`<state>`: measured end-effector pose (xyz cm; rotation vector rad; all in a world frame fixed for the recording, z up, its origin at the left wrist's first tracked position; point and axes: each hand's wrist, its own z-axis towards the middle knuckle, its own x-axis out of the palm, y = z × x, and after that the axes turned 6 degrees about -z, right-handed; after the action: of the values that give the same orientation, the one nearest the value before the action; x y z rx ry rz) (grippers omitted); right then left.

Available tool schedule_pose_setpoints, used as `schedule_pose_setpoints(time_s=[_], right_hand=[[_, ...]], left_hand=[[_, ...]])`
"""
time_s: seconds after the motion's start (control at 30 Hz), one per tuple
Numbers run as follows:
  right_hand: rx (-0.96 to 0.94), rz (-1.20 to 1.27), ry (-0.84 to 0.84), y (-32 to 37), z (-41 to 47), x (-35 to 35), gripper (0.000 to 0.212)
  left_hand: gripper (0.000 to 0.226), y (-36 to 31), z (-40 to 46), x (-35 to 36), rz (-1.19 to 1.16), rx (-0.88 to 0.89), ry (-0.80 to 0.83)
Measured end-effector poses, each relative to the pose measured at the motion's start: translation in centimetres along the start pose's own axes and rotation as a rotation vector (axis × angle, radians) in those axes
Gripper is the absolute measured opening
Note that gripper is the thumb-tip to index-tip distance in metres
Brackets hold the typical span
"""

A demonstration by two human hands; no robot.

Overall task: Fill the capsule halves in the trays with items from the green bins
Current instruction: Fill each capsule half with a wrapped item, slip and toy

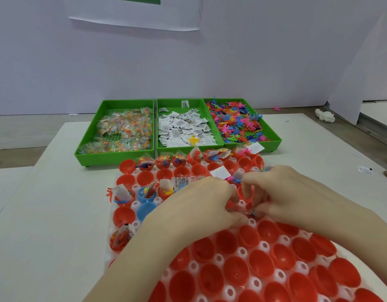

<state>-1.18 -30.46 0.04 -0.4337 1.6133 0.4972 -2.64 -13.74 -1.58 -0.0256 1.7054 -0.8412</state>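
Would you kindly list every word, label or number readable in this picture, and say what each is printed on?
No text here can be read.
White paper sachets in the middle green plastic bin: black print, too small to read.
White printed slip on the red capsule halves, just beyond the left hand: blurred.
White paper sheet with a green block on the wall: no lettering visible.

Red capsule halves (223,277) sit open-side up in white trays (262,245); three green bins (177,125) behind.
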Motion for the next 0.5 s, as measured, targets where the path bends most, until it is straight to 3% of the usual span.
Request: schedule_pose_setpoints(time_s=[0.17,0.3,0.4,0.47,0.5], right_hand=[[0.027,0.141,0.047,-0.5,-0.5,-0.9,0.035],[0.027,0.152,-0.093,-1.0,-1.6,-1.5,0.023],[0.036,0.185,-0.207,-1.6,-2.9,-1.7,0.014],[0.051,0.211,-0.257,-2.0,-3.8,-1.3,0.01],[0.063,0.222,-0.283,-2.2,-4.2,-1.0,0.01]], left_hand=[[0.043,0.6,-1.9,-3.7,-0.145,-0.041,-0.145],[0.033,3.7,-4.3,-7.5,-0.412,-0.081,-0.576],[0.023,9.1,-3.5,-9.3,-0.375,-0.219,-0.878],[0.032,13.2,-1.8,-10.0,-0.294,-0.398,-0.876],[0.041,15.1,-1.0,-10.1,-0.223,-0.486,-0.783]])
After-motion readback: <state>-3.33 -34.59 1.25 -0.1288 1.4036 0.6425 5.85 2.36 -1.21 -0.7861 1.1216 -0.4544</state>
